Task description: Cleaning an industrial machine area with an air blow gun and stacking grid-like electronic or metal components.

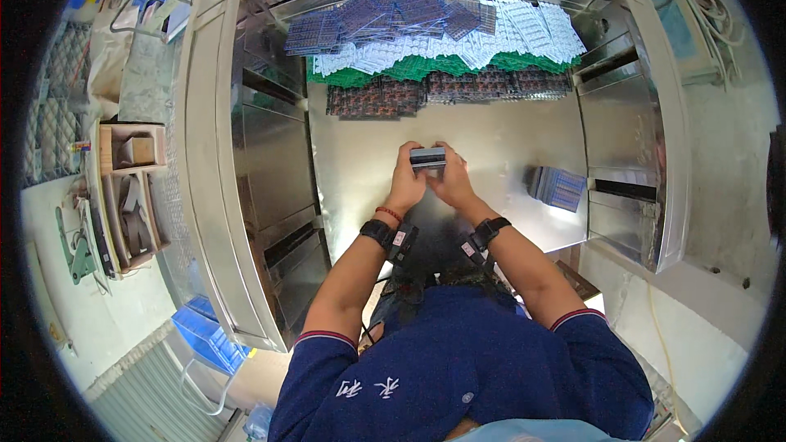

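Observation:
Between my two hands, over the middle of the metal work surface [508, 135], is a small block of stacked flat panels [427, 158], edges toward me, with dark and pale layers. My left hand [404, 178] is closed on its left end, while my right hand [455, 182] grips the right end. Thumbs and fingers press at the sides; the block's underside is hidden. To the right lies a loose fanned stack of blue gridded panels [562, 189], apart from my hands.
Along the back are heaps of thin patterned panels: blue ones [352, 26], white ones [532, 29], green ones [442, 67] and dark reddish ones [377, 100]. Metal side walls [274, 147] enclose the surface. Outside left stand a wooden box [135, 221] and a blue crate [205, 334].

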Available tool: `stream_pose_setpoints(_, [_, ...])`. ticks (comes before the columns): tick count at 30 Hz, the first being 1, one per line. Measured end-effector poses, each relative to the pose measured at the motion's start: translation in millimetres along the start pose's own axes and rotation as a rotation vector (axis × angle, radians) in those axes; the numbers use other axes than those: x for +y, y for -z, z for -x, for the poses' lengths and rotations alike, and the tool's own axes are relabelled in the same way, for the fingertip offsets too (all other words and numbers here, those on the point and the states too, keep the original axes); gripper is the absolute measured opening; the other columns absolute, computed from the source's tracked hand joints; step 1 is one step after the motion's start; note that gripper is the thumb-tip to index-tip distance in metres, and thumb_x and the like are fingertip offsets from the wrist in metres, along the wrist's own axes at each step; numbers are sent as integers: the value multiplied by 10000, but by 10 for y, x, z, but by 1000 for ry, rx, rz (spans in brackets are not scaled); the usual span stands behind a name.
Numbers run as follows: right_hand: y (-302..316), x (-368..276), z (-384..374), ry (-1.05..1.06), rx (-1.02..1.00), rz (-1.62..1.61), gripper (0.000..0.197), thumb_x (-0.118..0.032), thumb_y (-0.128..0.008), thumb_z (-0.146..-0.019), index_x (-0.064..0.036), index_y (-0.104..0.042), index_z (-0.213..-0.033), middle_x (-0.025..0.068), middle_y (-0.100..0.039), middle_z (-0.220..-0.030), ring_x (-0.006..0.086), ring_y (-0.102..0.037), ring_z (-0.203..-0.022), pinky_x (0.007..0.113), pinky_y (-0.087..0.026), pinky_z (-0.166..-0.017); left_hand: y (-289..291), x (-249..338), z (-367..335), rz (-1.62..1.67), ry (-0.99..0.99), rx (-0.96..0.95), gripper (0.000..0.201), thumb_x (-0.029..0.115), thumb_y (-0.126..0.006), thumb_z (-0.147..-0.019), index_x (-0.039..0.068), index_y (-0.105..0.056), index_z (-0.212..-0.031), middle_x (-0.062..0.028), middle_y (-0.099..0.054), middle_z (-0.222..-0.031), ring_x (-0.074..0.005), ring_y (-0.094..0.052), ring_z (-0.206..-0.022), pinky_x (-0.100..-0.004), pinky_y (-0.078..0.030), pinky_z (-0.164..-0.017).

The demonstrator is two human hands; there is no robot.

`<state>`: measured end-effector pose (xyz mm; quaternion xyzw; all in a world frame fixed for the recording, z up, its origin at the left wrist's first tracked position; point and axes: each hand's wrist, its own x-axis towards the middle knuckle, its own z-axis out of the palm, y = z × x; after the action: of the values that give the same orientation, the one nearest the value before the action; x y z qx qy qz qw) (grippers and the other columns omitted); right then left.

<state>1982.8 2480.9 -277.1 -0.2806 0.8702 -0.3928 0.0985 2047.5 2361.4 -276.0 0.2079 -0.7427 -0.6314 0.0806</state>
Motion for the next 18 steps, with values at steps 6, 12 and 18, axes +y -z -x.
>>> stream_pose_setpoints(6, [102,102,60,-58,-128,-118,580,-55,-656,-704,-47,-410,-1229,183,-559,-1078,355,-554,-956,400,-405,-874,34,110,58,-245,-88,23,359,-38,-571,-779,36,-428,-1100,-163,-561,-943,-263,-595,-860,-319,-471,-752])
stream_pose_setpoints(12, [55,204,171,-75,-54,-312,582,-95,-672,-732,-2,-399,-1239,230,-554,-1079,351,-566,-976,388,-437,-856,113,44,58,-139,66,-52,321,-8,-644,-756,18,-475,-1028,-120,-596,-856,-233,-610,-755,-318,-491,-681])
stream_pose_setpoints(18, [290,-163,159,3,-53,67,856,-286,-796,-615,21,-351,-1278,228,-501,-1173,344,-512,-1071,406,-423,-892,15,35,73,406,316,16,338,-5,-690,-742,-9,-481,-1007,-77,-594,-886,-144,-588,-770,-267,-504,-646])
